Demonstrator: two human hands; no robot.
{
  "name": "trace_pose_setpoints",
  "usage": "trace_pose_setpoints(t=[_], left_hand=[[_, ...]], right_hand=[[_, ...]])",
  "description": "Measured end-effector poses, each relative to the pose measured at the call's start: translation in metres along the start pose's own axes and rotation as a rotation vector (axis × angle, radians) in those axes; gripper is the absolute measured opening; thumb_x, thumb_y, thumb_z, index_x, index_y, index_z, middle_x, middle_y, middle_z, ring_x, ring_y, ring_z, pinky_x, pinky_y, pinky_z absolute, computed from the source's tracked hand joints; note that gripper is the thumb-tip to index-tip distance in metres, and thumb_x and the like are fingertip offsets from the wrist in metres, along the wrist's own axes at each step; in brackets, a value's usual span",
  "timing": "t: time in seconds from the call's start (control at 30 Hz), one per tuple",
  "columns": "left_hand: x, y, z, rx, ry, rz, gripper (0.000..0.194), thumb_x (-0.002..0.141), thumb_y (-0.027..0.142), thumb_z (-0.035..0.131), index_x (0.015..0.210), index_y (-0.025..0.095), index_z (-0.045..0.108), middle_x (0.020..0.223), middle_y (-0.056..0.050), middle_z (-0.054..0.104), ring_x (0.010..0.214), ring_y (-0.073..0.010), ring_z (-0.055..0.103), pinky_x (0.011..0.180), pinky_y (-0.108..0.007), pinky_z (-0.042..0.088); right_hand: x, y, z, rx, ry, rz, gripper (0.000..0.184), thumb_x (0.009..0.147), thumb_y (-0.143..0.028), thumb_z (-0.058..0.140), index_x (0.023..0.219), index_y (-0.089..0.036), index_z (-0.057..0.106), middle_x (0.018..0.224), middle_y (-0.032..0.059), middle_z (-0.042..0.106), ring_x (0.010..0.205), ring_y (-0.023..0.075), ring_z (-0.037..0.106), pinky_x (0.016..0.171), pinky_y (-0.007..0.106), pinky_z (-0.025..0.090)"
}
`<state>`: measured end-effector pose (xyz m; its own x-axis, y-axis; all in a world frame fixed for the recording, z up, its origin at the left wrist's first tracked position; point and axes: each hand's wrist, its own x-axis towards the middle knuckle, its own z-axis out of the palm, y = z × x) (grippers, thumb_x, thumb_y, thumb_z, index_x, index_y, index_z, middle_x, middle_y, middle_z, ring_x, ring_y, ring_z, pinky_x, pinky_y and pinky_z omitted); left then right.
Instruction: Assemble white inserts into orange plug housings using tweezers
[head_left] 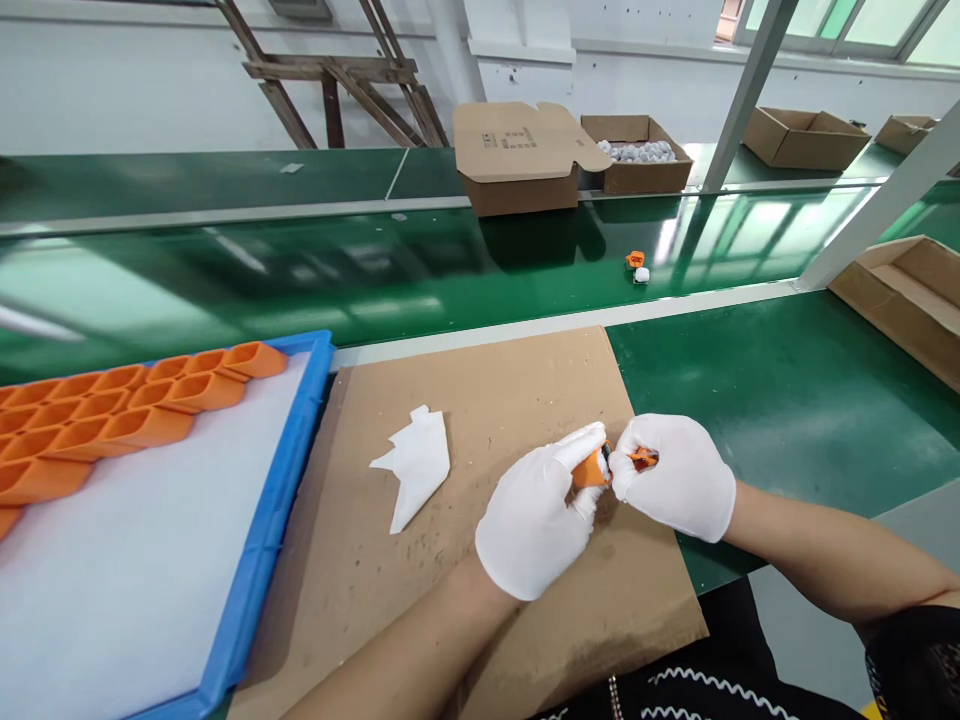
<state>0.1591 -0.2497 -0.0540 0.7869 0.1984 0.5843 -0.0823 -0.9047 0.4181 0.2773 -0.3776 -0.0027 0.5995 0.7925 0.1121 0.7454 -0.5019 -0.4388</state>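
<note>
White gloves cover both hands, which meet over the right part of a brown cardboard sheet [517, 400]. My left hand [534, 522] is closed around an orange plastic shell [588, 471], with something white and dark showing at its open end. Right at that end, my right hand [671, 476] pinches a small orange piece [643, 459] with dark parts; the fingers hide much of it. Whether the two pieces are joined, I cannot tell. To the left of my hands lies a torn scrap of white paper [421, 468].
A blue tray [259, 570] at the left holds rows of orange shells [154, 425] on a white liner. Beyond the cardboard, a small orange and white part [637, 266] rests on the green surface. Cardboard boxes [517, 190] stand at the back; another box [907, 300] is at right.
</note>
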Motion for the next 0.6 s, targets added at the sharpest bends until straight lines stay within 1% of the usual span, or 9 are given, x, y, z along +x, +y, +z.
trace_pose_setpoints(t=[0.1,0.17,0.27,0.33,0.4,0.47,0.53,0.6], left_hand=[[-0.001,0.000,0.000,0.006,0.004,0.008,0.054,0.085,0.002,0.051,0.135,0.022,0.051,0.098,-0.004,0.077,0.094,-0.0224,0.075,0.082,-0.038,0.064],[-0.001,0.000,0.000,0.018,0.004,0.022,0.057,0.084,0.001,0.051,0.136,0.024,0.050,0.093,-0.003,0.076,0.090,-0.0222,0.075,0.078,-0.038,0.063],[-0.002,0.003,-0.001,0.021,-0.003,0.015,0.060,0.083,0.003,0.052,0.137,0.028,0.050,0.098,-0.003,0.077,0.082,-0.0218,0.075,0.074,-0.037,0.062],[-0.002,0.006,-0.002,-0.009,-0.008,-0.023,0.057,0.083,0.004,0.053,0.135,0.028,0.052,0.105,-0.003,0.078,0.082,-0.0211,0.075,0.075,-0.036,0.062],[-0.003,0.009,-0.003,-0.061,-0.012,-0.080,0.049,0.084,0.006,0.054,0.129,0.026,0.057,0.111,-0.004,0.078,0.091,-0.0205,0.076,0.081,-0.035,0.063],[-0.003,0.012,-0.004,-0.130,-0.016,-0.145,0.043,0.085,0.008,0.056,0.124,0.024,0.059,0.114,-0.003,0.077,0.099,-0.0203,0.076,0.087,-0.034,0.063],[-0.003,0.013,-0.005,-0.198,-0.014,-0.200,0.040,0.084,0.010,0.058,0.122,0.024,0.060,0.114,-0.001,0.078,0.102,-0.0197,0.076,0.091,-0.034,0.063],[-0.002,0.013,-0.005,-0.222,-0.017,-0.217,0.040,0.084,0.010,0.059,0.121,0.024,0.060,0.112,-0.001,0.078,0.101,-0.0190,0.076,0.090,-0.033,0.063]], right_hand=[[-0.004,-0.004,0.003,-0.172,0.176,-0.105,0.024,0.068,-0.021,0.054,0.049,-0.020,0.039,0.050,-0.0004,0.045,0.047,0.0113,0.035,0.049,0.028,0.020],[-0.008,-0.006,0.003,-0.258,0.270,-0.176,0.023,0.063,-0.018,0.053,0.048,-0.020,0.037,0.048,-0.0003,0.041,0.047,0.0118,0.033,0.049,0.029,0.018],[-0.012,-0.009,0.003,-0.293,0.354,-0.259,0.021,0.060,-0.015,0.051,0.047,-0.021,0.035,0.047,-0.0004,0.038,0.045,0.0120,0.033,0.048,0.031,0.018],[-0.012,-0.008,0.002,-0.256,0.386,-0.274,0.023,0.062,-0.015,0.051,0.047,-0.020,0.034,0.047,-0.0005,0.038,0.045,0.0116,0.033,0.047,0.031,0.018],[-0.011,-0.005,0.001,-0.161,0.356,-0.238,0.025,0.067,-0.017,0.051,0.049,-0.020,0.035,0.047,-0.0008,0.040,0.045,0.0109,0.034,0.047,0.029,0.021],[-0.010,-0.002,0.001,0.003,0.267,-0.175,0.023,0.071,-0.020,0.050,0.051,-0.020,0.038,0.050,-0.0010,0.047,0.046,0.0101,0.039,0.048,0.026,0.027],[-0.010,0.001,0.002,0.183,0.186,-0.121,0.019,0.073,-0.021,0.050,0.055,-0.020,0.043,0.053,-0.0011,0.054,0.047,0.0095,0.045,0.049,0.023,0.032],[-0.010,0.003,0.002,0.244,0.181,-0.110,0.018,0.073,-0.021,0.050,0.056,-0.020,0.045,0.055,-0.0009,0.056,0.048,0.0097,0.047,0.050,0.022,0.033]])
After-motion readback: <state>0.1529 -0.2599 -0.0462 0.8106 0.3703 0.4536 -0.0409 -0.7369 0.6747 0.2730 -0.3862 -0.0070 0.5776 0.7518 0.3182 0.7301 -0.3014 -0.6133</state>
